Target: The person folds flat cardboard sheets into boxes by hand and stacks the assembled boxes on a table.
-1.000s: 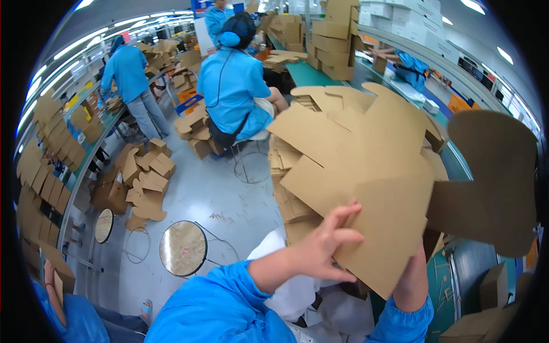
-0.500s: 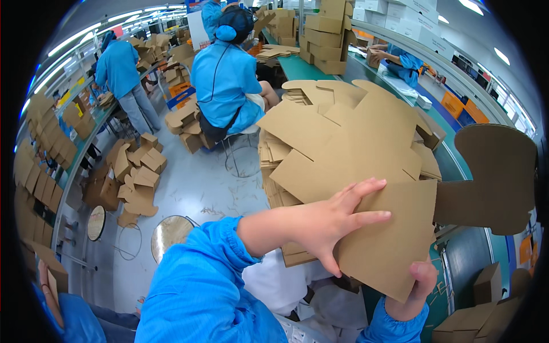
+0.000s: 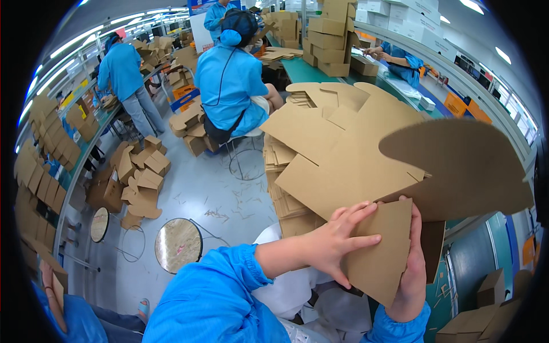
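A partly folded brown cardboard box (image 3: 380, 251) is between my hands, at the near edge of a stack of flat cardboard blanks (image 3: 349, 137). My left hand (image 3: 337, 243) grips the left side of its front panel, fingers spread across the face and thumb at the lower edge. On the panel's right edge is my right hand (image 3: 413, 280), its fingers wrapped round the fold from the right. A broad curved flap of the same box (image 3: 457, 163) rises to the right, over part of the stack. The box's underside is hidden.
A seated co-worker (image 3: 229, 86) in blue is beyond the stack. On the floor at left lie several folded boxes (image 3: 143, 177) and a round stool (image 3: 178, 246). A green bench (image 3: 303, 71) runs behind; more boxes (image 3: 474, 320) are at lower right. Another person's hand (image 3: 50, 280) shows at lower left.
The front panel has folded and now stands narrower. The curved flap has swung up and leftward over the stack. My right hand has moved up along the panel's right edge.
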`<state>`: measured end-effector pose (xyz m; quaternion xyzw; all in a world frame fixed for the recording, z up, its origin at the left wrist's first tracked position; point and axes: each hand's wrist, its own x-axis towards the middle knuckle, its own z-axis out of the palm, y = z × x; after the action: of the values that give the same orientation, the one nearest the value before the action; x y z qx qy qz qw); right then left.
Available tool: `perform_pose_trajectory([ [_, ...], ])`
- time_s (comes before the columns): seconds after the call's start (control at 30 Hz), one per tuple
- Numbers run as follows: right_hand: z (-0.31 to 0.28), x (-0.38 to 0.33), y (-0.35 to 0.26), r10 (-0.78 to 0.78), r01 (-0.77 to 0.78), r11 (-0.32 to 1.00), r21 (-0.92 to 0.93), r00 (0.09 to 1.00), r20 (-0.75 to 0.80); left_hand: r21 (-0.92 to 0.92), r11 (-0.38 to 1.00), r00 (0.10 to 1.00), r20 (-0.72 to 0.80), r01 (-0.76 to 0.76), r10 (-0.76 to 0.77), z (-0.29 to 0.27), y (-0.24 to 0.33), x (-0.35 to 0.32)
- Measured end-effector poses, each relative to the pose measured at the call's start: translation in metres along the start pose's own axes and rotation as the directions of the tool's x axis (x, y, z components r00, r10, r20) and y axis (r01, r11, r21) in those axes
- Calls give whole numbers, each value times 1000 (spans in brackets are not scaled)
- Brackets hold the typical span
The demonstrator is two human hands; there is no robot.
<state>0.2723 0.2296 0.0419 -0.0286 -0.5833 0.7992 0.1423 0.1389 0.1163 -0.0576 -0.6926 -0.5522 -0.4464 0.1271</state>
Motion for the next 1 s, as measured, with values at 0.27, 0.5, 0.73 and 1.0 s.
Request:
perform_pose_trajectory([
  [0.27,-38,16,-11,40,-40,996,77,999,-3,-21,990,991,0,137,-137,13,-3,0],
  [0.5,-73,12,-30,-96,-140,532,-835,970,-223,81,969,971,49,232,-236,13,-1,7],
  [0.73,-50,3,-5,-278,100,-108,-989,952,127,81,969,971,43,231,-235,17,-7,11],
  [1.0,-32,6,19,113,7,99,-995,993,18,139,971,980,11,195,-199,25,-2,-3],
])
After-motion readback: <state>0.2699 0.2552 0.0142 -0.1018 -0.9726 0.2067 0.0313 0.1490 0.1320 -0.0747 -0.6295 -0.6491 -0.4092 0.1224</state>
